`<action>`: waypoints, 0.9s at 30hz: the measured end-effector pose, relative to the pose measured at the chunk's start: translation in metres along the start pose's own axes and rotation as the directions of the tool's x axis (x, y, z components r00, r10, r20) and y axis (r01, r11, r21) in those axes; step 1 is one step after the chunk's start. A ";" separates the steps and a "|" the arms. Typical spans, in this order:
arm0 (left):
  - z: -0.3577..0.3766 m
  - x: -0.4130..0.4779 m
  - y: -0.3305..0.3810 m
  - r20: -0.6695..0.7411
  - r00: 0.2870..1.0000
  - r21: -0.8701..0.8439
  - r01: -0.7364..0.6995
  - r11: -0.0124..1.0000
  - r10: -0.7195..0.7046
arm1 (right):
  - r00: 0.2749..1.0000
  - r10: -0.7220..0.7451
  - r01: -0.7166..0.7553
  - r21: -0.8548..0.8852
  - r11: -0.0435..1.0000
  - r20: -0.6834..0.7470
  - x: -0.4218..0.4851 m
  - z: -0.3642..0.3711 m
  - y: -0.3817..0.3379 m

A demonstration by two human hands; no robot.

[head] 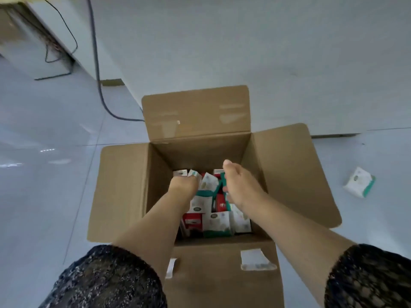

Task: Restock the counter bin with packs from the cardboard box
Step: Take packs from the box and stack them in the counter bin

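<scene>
Currently left hand (183, 185) buried among loose packs (216, 222) in the cardboard box (200, 150), grip not discernible; right hand (239, 187) beside it pinches a teal-edged pack (222, 180); a hurried two-handed grab could spill packs floorward.

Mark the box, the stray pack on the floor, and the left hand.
box (200, 152): head view, far inner wall.
stray pack (358, 182): head view, white face.
left hand (183, 185): head view, back of hand.

Matt brown corrugated board forms the cardboard box (200, 112); papery tape remnants (255, 260) cling to its near flap. The packs (216, 221) show smooth, faintly glossy wrap. The floor (55, 141) is glossy, reflective tile. The sleeves (106, 278) are open-weave lace cloth.
</scene>
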State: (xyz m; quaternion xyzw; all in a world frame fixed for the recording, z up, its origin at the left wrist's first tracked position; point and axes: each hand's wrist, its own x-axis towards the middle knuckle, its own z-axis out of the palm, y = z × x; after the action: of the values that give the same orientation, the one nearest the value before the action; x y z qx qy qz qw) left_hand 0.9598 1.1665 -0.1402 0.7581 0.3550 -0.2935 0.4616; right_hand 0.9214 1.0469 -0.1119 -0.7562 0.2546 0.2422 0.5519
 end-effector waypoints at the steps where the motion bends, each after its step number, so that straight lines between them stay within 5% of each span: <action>1: 0.003 0.016 -0.005 -0.002 1.000 -0.008 0.031 0.999 -0.031 | 1.000 0.018 -0.018 0.001 1.000 -0.004 0.009 0.003 0.005; 4: 0.011 0.046 -0.019 -0.014 0.987 0.099 0.161 0.982 -0.161 | 0.998 0.064 -0.064 0.023 0.998 -0.020 0.032 0.011 0.015; 16: 0.026 0.104 -0.060 0.185 0.920 0.245 0.298 0.923 -0.346 | 0.992 0.124 -0.125 0.065 0.990 0.018 0.069 0.025 0.033; 27: -0.002 0.049 -0.022 0.204 0.977 0.247 -0.117 0.962 0.066 | 1.000 0.029 -0.029 -0.014 0.999 0.005 0.028 0.015 -0.006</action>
State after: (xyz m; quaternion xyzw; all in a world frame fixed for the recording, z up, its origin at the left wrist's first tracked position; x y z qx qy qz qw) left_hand 0.9708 1.1889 -0.1880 0.7952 0.2318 -0.3877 0.4044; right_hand 0.9449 1.0592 -0.1302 -0.7557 0.2626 0.2539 0.5436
